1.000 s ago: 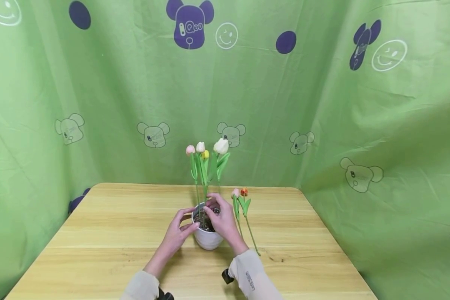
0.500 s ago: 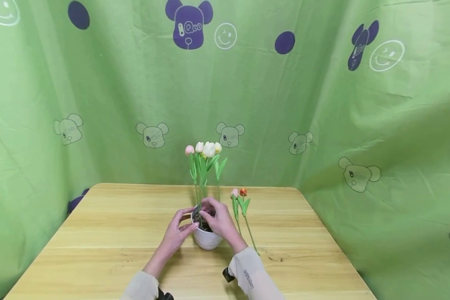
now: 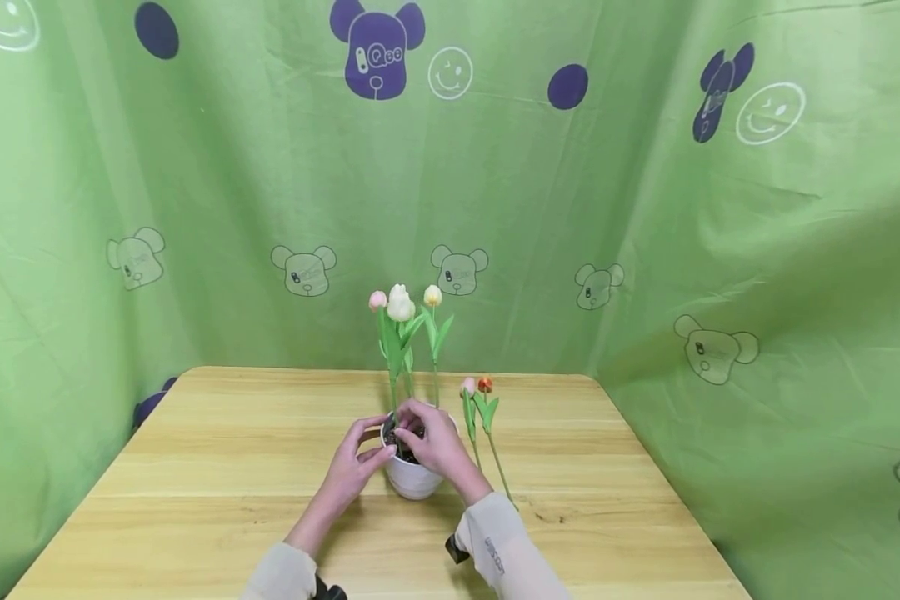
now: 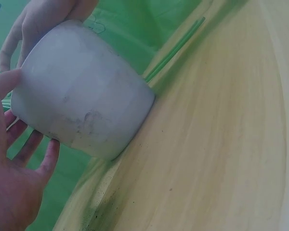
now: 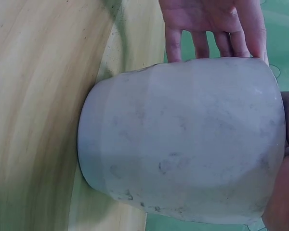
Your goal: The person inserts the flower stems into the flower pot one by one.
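A white flower pot (image 3: 414,482) with dark soil stands on the table, its smudged wall (image 4: 82,91) large in the left wrist view. My left hand (image 3: 352,462) holds the pot by its left side, thumb at the near rim and fingers round the far side. Over the soil, my right hand (image 3: 437,443) pinches the stem of a large white tulip (image 3: 401,306), whose lower end goes down into the pot. A pink tulip (image 3: 377,300) and a pale yellow tulip (image 3: 432,296) stand upright in the same pot. Other stems are partly hidden behind the white bloom.
Right of the pot, a pink tulip (image 3: 468,387) and an orange-red tulip (image 3: 485,384) lie on the wooden table (image 3: 615,500). Dark specks dot the wood nearby. A green printed curtain (image 3: 525,192) hangs behind and on both sides.
The right hand has moved left over the pot, bringing the white tulip from the right side to the left, in front of other blooms. The left hand stays on the pot.
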Demonstrator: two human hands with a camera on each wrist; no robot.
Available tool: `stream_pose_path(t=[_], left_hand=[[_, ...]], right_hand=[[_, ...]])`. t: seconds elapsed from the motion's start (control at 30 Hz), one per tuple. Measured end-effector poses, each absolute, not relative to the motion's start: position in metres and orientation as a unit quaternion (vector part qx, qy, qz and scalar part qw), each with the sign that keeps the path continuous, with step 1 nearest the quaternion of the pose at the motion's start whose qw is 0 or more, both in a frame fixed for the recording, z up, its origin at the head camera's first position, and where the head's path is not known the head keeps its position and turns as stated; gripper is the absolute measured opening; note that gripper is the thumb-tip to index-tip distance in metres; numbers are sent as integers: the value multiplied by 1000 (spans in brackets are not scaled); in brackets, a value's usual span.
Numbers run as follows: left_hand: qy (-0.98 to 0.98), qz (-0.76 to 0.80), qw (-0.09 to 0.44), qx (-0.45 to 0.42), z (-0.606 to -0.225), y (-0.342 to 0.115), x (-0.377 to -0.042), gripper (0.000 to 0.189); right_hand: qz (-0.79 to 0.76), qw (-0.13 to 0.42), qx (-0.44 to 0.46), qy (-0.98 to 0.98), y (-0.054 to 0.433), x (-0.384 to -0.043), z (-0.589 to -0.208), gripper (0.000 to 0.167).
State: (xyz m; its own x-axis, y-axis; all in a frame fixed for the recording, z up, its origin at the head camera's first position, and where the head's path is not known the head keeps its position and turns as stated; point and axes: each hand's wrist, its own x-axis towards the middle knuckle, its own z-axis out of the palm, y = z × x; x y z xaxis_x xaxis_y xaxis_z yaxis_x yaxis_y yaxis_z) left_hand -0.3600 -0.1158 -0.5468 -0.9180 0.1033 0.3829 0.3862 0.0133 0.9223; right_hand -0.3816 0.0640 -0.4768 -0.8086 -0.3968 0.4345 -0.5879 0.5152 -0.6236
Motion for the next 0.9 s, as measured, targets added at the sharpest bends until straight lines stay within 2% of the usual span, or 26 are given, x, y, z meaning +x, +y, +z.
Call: stream_pose_path(t=[0.37,0.9], left_hand=[[-707,-679,102,-171,-545,-116,-359,55],[-703,-682,105,-169,-545,-113,-358,56]], right_hand=[[386,94,281,-874,65,-383,-475,15],[396,89,264,-875,66,-384,-476,19]])
